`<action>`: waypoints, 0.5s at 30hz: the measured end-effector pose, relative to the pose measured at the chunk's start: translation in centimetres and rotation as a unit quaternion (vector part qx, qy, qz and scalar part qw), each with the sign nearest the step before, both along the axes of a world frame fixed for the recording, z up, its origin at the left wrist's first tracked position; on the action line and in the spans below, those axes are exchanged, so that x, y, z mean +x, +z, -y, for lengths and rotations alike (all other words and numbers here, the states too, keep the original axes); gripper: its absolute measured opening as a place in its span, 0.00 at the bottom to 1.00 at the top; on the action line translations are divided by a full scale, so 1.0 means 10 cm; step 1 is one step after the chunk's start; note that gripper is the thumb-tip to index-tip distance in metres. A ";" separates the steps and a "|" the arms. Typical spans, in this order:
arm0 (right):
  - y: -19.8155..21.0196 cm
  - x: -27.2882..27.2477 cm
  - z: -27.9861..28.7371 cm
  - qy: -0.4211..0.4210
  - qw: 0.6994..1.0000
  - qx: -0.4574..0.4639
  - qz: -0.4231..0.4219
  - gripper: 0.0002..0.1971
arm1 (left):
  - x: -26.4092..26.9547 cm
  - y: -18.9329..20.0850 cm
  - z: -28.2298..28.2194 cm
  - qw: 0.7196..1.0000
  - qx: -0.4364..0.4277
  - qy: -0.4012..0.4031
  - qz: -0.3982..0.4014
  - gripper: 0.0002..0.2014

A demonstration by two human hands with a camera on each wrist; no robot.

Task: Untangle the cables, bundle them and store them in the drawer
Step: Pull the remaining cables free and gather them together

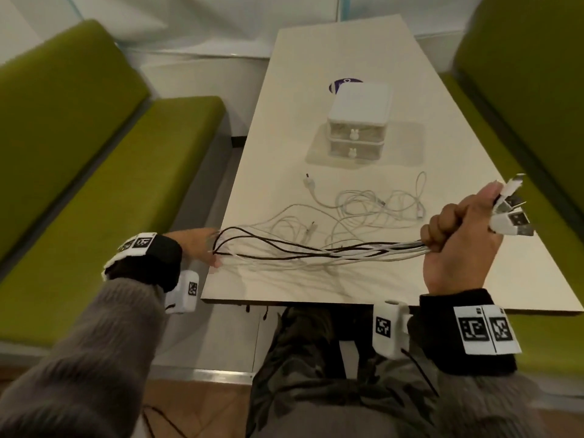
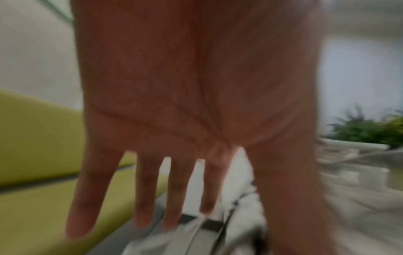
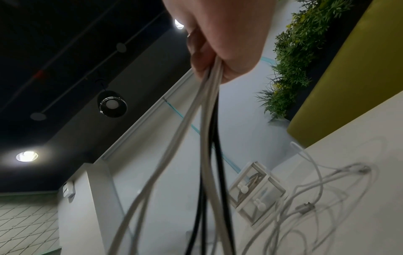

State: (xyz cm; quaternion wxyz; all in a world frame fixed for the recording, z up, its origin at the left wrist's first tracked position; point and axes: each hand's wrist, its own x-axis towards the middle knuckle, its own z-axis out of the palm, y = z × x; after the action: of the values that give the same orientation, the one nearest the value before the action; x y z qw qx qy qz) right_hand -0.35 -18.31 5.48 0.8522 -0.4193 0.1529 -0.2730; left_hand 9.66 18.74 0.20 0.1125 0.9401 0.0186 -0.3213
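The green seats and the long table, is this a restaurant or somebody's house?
Probably a cafe or canteen booth, not a house. Two green benches face each other across a long table, a plant wall runs above one seat, and hanging lamps dot a dark ceiling.

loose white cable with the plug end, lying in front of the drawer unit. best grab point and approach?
Probably the white plug at the free end of the loose cable. It lies apart from the tangled loops, flat on the table, so a pinch from above across its sides looks cleanest. The left hand is open-fingered and nearer; the right hand grips the gathered cables.
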 end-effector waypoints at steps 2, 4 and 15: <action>-0.02 0.01 -0.04 0.007 1.000 0.008 -0.001 0.21 | -0.01 0.25 0.15 0.999 0.017 -0.037 0.031 0.46; -0.03 0.00 -0.06 0.010 1.000 0.013 -0.003 0.22 | -0.02 0.45 0.29 0.991 -0.023 -0.074 0.109 0.51; -0.05 0.03 -0.02 0.007 1.000 0.011 -0.022 0.23 | 0.42 0.86 1.41 0.925 -0.249 -0.012 0.288 0.08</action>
State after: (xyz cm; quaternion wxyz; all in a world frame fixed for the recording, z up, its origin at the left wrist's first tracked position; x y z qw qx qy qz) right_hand -0.02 -18.07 4.98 0.8551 -0.4167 0.1714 -0.2566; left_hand 13.87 4.63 8.78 0.3398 0.9338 -0.1068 -0.0328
